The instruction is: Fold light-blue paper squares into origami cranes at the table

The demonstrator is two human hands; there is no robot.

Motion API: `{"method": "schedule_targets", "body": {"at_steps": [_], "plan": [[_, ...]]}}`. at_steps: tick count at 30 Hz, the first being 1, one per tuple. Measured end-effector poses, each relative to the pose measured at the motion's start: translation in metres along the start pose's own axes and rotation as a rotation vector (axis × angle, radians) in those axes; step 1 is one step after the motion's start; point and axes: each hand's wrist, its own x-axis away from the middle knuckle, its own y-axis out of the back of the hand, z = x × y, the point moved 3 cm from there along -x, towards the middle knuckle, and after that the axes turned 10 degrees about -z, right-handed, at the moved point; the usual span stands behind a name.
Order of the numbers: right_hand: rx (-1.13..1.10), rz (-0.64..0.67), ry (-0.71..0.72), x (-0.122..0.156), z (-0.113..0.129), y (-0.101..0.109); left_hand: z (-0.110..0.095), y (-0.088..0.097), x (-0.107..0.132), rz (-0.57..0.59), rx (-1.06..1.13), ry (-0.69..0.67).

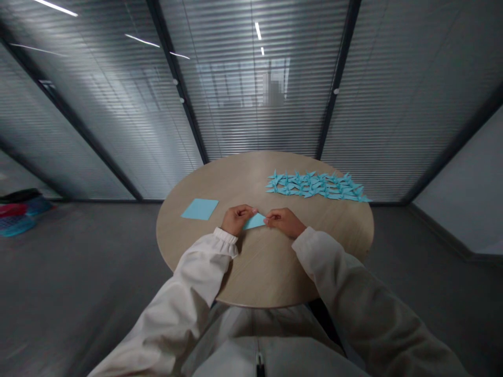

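Between my hands is a small folded piece of light-blue origami paper [255, 221], held just above or against the tabletop; which of the two I cannot tell. My left hand [236, 219] pinches its left side, fingers curled together. On the right edge, the closed fingertips of my right hand [286, 221] grip the same paper. A flat light-blue sheet of paper [200, 209] lies to the left of my left hand. Beyond my right hand, several folded light-blue paper cranes [314, 185] stand close together in rows.
The round wooden table [271, 272] has its near edge right at my body. Glass partitions with blinds [259, 125] rise behind it. On the floor at far left are a blue and red basket-like container [18, 220] and a dark-topped one beside it.
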Motion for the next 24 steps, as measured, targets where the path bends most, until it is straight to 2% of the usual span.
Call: {"method": "schedule_targets", "body": {"at_steps": [4, 8, 12, 18, 21, 24], "plan": [[-0.024, -0.017, -0.025, 0.001, 0.002, -0.002, -0.001, 0.004, 0.0, -0.053, -0.043, -0.044], [-0.152, 0.026, -0.11, 0.004, 0.006, -0.006, -0.006, 0.004, 0.002, -0.129, 0.059, -0.006], [-0.208, 0.043, -0.145, 0.006, 0.008, -0.008, -0.011, 0.0, 0.005, -0.112, 0.165, 0.026], [-0.172, -0.172, -0.105, 0.001, 0.002, 0.001, -0.004, -0.002, 0.001, -0.071, 0.178, 0.041], [-0.141, -0.254, -0.035, 0.001, 0.005, 0.004, -0.001, -0.004, 0.002, 0.003, 0.182, 0.084], [-0.009, -0.307, 0.05, 0.002, 0.008, 0.006, -0.001, -0.008, 0.004, 0.092, 0.188, 0.113]]}}
